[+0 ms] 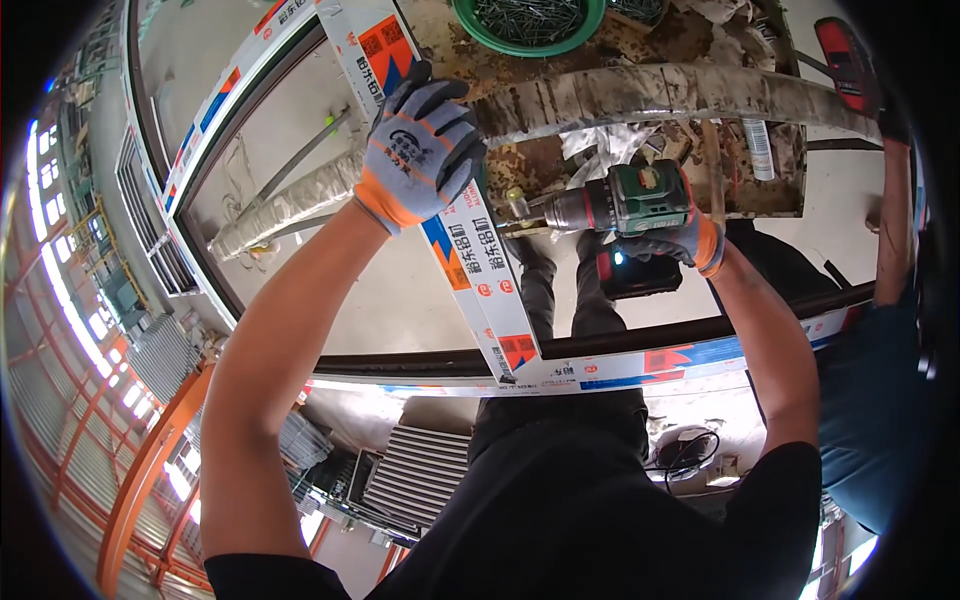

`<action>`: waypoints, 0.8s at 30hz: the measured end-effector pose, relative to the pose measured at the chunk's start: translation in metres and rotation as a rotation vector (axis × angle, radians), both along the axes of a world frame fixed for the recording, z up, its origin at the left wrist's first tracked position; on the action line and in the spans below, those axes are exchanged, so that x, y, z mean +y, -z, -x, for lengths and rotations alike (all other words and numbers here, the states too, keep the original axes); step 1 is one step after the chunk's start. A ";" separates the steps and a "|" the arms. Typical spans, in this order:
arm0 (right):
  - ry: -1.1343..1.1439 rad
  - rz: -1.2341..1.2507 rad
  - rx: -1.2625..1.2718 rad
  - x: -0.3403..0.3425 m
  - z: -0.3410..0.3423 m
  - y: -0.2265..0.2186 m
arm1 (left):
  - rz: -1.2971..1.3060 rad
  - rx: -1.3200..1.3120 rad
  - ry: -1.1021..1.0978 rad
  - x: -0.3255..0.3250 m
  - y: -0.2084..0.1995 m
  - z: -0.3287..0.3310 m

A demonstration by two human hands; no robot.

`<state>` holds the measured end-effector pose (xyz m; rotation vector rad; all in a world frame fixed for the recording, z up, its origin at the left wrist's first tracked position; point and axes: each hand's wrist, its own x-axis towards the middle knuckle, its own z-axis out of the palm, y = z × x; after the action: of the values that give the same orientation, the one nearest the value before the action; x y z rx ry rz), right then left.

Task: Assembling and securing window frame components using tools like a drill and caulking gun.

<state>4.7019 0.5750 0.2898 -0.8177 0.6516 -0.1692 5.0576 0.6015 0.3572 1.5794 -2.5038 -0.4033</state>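
Note:
My left hand (420, 160), in a grey and orange work glove, is closed over a window-frame crossbar (475, 265) covered in printed white, blue and orange film. The bar runs from the top of the view down to the frame's near rail (650, 365). To its right, my gloved right hand (690, 242) grips a green cordless drill (648, 198) by its handle. The drill lies level, its chuck pointing left toward the bar. A small brass-coloured piece (517, 203) shows near the drill's tip; whether they touch, I cannot tell. The battery (640, 277) hangs below my right hand.
A green bowl (530, 48) of screws stands on a rusty worktop (655, 40). A stained, wrapped beam (640, 98) passes beneath the frame. A white tube (760, 150) lies to the right. Another person's arm (893, 220) and a red-and-black tool (845, 65) are at far right.

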 end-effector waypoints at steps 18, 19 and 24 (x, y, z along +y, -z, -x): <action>-0.323 1.338 -0.045 -0.014 0.010 0.051 | 0.038 0.126 0.004 -0.002 0.007 -0.001; -0.332 1.328 -0.039 -0.017 0.009 0.043 | 0.029 0.137 0.001 -0.002 0.008 0.000; -0.396 1.265 -0.096 -0.029 -0.009 0.021 | 0.120 0.135 0.015 -0.004 0.008 -0.003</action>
<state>4.7107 0.5455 0.2690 -2.1159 0.2131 -0.2558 5.0601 0.5970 0.3491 1.4401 -2.3920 -0.3432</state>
